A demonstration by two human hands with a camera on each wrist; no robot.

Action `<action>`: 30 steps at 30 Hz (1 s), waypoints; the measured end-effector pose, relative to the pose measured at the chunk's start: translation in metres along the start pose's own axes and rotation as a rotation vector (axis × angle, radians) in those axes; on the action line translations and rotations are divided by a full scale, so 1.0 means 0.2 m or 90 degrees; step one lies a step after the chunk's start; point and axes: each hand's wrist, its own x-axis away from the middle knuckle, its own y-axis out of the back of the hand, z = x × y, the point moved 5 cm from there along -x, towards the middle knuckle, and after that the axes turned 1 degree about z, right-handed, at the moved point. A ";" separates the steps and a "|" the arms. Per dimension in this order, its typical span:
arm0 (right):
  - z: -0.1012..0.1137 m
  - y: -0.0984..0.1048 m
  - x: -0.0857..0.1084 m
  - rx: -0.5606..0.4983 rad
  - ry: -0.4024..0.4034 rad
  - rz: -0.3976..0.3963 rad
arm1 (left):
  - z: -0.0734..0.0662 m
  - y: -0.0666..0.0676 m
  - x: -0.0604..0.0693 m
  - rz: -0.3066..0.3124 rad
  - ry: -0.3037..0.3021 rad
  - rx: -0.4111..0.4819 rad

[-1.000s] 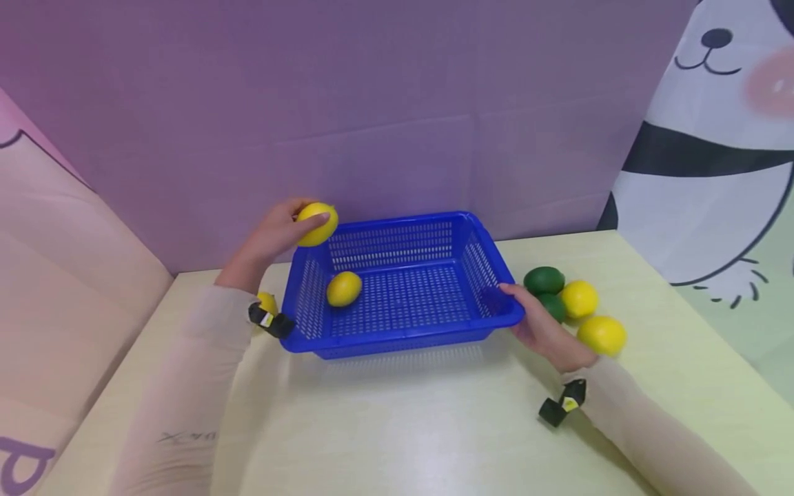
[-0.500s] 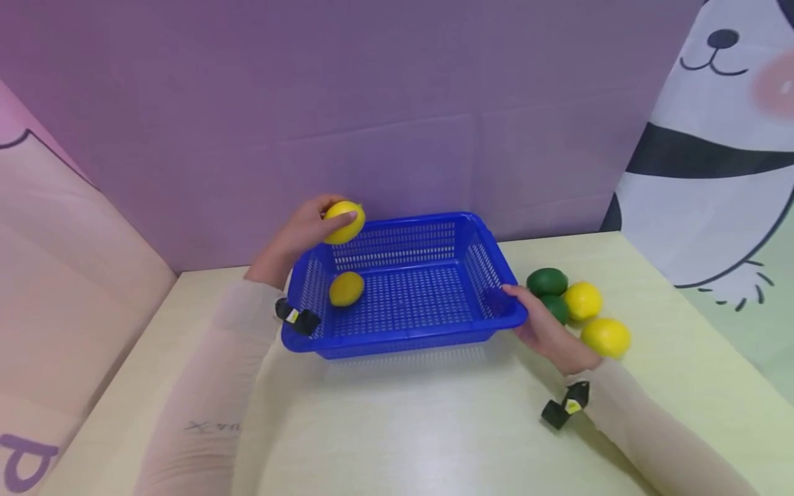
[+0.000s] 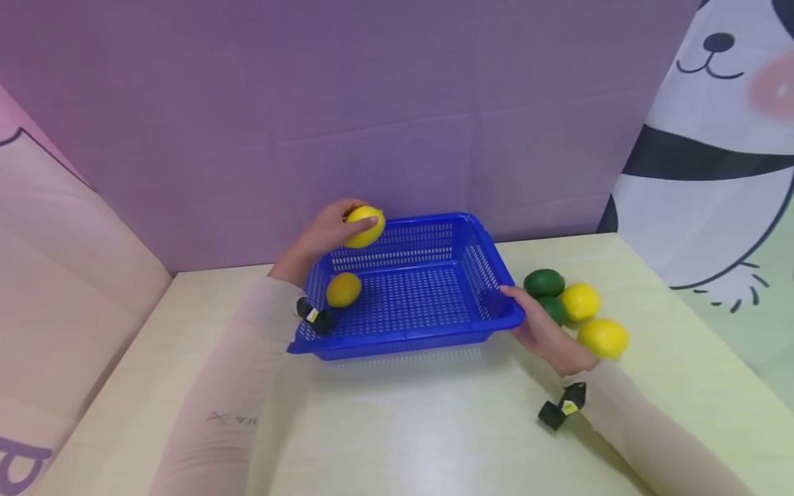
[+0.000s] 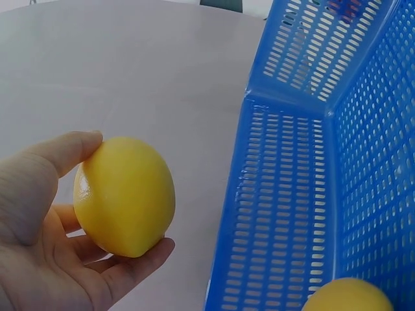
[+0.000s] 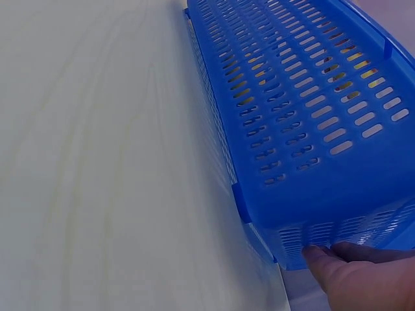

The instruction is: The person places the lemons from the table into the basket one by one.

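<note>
Pinching a smooth yellow oval lemon (image 4: 126, 197), the left hand (image 3: 325, 231) is near the far rim of a blue rectangular perforated plastic basket (image 3: 403, 337) — a second yellow lemon (image 3: 344, 290) lies inside, below that hand. The right hand (image 3: 541, 329) grips its rim — two dark-green oval fruits (image 3: 544, 283) and two yellow rounded fruits (image 3: 603, 337) beside it.

In the head view, the left hand (image 3: 327, 231) covers part of the held lemon (image 3: 370, 237); the left sleeve (image 3: 223, 379) masks much of the left rim of the basket (image 3: 397, 339), and the sleeve's print (image 3: 232, 419) is too small to read. The basket hides most fingers of the right hand (image 3: 544, 334). The lower green fruit (image 3: 554, 310) is partly concealed behind that hand. The panda drawing (image 3: 707, 213) is cut off by the top and right edges. In the left wrist view, the bottom edge truncates the second lemon (image 4: 348, 298); in the right, yellow patches (image 5: 362, 65) seen through the basket are too small to identify.
</note>
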 end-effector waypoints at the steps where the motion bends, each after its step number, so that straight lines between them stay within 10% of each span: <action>1: 0.00 0.00 0.00 0.000 0.001 -0.001 | 0.00 -0.01 -0.01 0.002 0.000 0.005; 30: 0.00 0.00 0.00 0.001 0.000 0.000 | 0.10 -0.12 -0.12 0.030 0.053 0.016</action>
